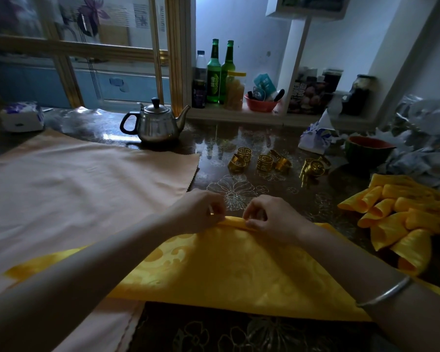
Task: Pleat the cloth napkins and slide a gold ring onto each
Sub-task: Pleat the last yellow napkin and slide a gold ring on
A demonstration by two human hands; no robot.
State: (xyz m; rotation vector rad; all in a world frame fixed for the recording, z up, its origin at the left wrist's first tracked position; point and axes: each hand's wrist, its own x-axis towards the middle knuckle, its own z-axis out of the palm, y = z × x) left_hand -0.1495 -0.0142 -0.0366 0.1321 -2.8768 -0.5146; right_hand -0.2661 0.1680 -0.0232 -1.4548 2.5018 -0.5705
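The left hand (196, 212) and right hand (272, 217) each pinch the folded far corner of the napkin (226, 270), fingers curled tight on the fold. The napkin lies spread in front of the teapot (155, 123). Gold rings (262, 162) sit right of the teapot, and rolled napkins (401, 219) lie farther right.

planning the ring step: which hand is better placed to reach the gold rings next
Right, probably: the right hand sits nearer the gold rings, which lie ahead on its side; the left hand would have to cross over.
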